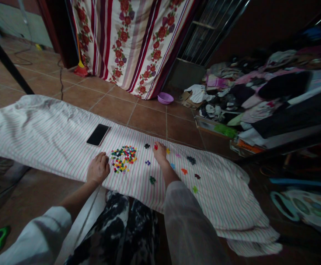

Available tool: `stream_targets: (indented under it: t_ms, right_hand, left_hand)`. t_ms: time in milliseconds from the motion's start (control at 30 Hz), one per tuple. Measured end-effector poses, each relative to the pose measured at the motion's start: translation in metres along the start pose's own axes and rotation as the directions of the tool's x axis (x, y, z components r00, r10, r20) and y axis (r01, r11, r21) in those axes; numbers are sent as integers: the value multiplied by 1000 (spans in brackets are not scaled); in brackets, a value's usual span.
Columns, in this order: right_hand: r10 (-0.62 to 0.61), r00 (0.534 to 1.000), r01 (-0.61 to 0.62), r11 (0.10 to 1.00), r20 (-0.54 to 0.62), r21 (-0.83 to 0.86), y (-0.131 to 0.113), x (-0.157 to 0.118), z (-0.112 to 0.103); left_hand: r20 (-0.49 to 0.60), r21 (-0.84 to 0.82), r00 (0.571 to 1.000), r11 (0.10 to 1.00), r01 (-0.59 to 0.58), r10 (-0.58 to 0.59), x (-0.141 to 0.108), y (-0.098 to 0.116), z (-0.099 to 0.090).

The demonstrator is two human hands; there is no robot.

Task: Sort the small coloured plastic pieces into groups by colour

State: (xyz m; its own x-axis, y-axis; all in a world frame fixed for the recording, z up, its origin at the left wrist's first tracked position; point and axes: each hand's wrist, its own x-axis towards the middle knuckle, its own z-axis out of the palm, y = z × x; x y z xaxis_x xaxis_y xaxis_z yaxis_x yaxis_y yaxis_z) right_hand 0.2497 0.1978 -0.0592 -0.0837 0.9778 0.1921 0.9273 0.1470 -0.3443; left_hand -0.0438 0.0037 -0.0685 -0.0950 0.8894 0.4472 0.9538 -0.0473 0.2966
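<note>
My left hand [98, 167] rests palm down with curled fingers on the striped cloth [52, 125], just left of a mixed pile of small coloured pieces [124, 159]. No object shows in it. My right hand [160, 154] reaches beyond the pile's right side, fingers pinched together at small red pieces [156, 147]; how many it grips is hidden. Around it lie small one-colour groups: black pieces [147, 146], purple pieces [147, 162], dark green pieces [152, 180], yellow pieces [168, 151], blue pieces [173, 166], orange pieces [184, 171] and light green pieces [195, 189].
A phone [98, 135] lies on the cloth behind my left hand. Pink pieces [178, 155], dark grey pieces [191, 160] and brown pieces [197, 176] sit further right. Beyond are a purple basin [165, 98], a floral curtain [132, 44] and heaped clothes [248, 84].
</note>
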Motion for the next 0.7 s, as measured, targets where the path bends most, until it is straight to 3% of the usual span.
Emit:
stream_targets:
  t_ms: [267, 467, 600, 700]
  right_hand:
    - [-1, 1000, 1, 1000, 6, 2, 5, 0, 2]
    - [-43, 993, 51, 996, -106, 72, 3, -8, -4]
    - [-89, 984, 110, 985, -154, 132, -6, -20, -8]
    - [-126, 984, 147, 973, -126, 176, -20, -32, -7]
  left_hand:
    - [-6, 12, 1000, 1000, -14, 15, 1, -1, 1]
    - [-21, 33, 999, 999, -30, 30, 0, -1, 0]
    - [-22, 4, 1000, 1000, 0, 0, 0, 0, 1]
    - [-23, -10, 1000, 1000, 11, -11, 0, 1, 2]
